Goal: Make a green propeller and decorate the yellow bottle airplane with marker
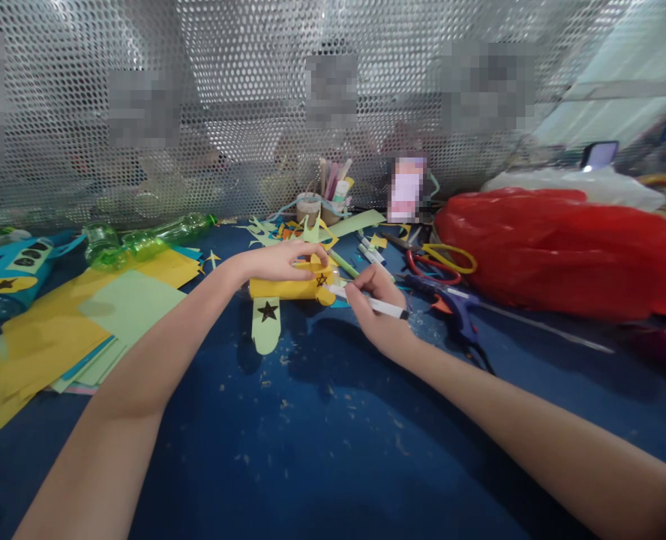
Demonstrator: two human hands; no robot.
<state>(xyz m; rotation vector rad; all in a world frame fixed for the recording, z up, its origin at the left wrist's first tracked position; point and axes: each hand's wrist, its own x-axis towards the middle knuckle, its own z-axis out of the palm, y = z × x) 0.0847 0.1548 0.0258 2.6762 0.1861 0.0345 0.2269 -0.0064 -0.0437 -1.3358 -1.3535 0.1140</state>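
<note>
A yellow paper-wrapped model plane lies on the blue table, its green wing bearing a black star and pointing toward me. My left hand rests on top of the yellow body, fingers curved around its upper right part. Between the thumb and fingers of my right hand is a white marker, its tip at a star outline on the plane's right end. The plane's far side is partly hidden by my left hand.
Yellow and green paper sheets, green bottles and a blue model lie left. Paper scraps and a pen cup stand behind. Scissors, a blue glue gun and a red bag are right.
</note>
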